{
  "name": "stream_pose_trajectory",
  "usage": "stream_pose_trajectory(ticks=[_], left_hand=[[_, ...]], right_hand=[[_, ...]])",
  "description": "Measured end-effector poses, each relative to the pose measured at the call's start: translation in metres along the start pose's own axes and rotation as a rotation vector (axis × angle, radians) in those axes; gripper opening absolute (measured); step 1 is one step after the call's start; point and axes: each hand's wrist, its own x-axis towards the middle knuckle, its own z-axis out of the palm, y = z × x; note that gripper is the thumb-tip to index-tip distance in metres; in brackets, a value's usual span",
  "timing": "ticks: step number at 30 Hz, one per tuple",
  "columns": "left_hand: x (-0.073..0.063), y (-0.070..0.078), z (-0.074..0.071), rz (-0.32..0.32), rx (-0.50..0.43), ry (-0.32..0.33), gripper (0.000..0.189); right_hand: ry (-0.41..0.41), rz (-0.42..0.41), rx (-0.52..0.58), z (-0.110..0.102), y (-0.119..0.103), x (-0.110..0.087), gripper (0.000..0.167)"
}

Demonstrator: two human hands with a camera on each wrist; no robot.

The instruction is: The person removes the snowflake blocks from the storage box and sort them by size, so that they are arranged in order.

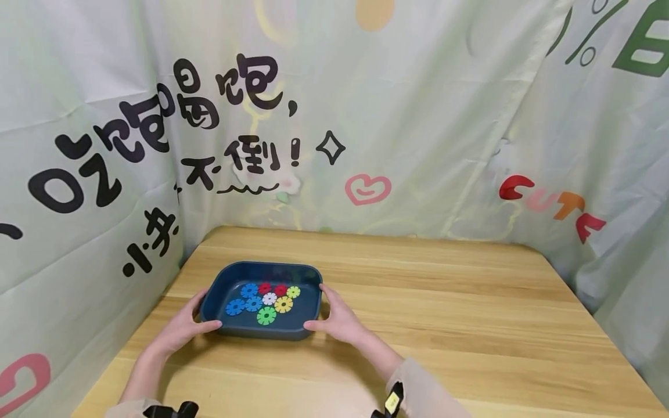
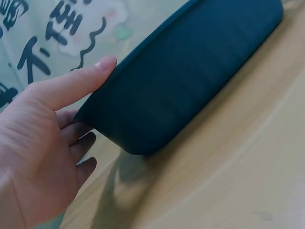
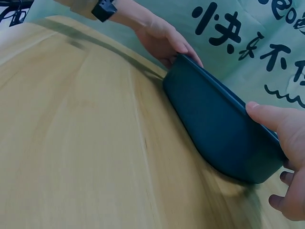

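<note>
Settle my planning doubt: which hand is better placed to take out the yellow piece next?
Probably the right hand: it grips the right end of the tray, nearer the yellow piece. The left hand grips the opposite end, with blue pieces in between.

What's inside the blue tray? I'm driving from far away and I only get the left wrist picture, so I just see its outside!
Observer: The head view shows small notched discs lying in the blue tray, in blue, red, yellow, green and white.
Operator: Ooh! Is my left hand holding it all alone?
Observer: No, the right hand grips the other end, with its thumb on the rim.
Operator: And which disc is closest to the person?
Observer: A green disc, lying nearest the tray's front wall.
</note>
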Motion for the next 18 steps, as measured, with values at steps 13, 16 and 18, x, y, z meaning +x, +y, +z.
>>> stream_pose_trajectory(ticks=[13,16,18], left_hand=[[0.004,0.021,0.037,0.024,0.050,-0.014,0.094],[0.002,0.026,0.046,0.027,0.039,-0.019,0.095],[0.000,0.030,0.052,0.037,0.035,-0.025,0.094]], right_hand=[[0.005,-0.012,-0.042,-0.037,0.021,-0.029,0.088],[0.015,-0.015,-0.048,-0.045,0.024,-0.037,0.088],[0.024,-0.017,-0.054,-0.050,0.026,-0.043,0.088]])
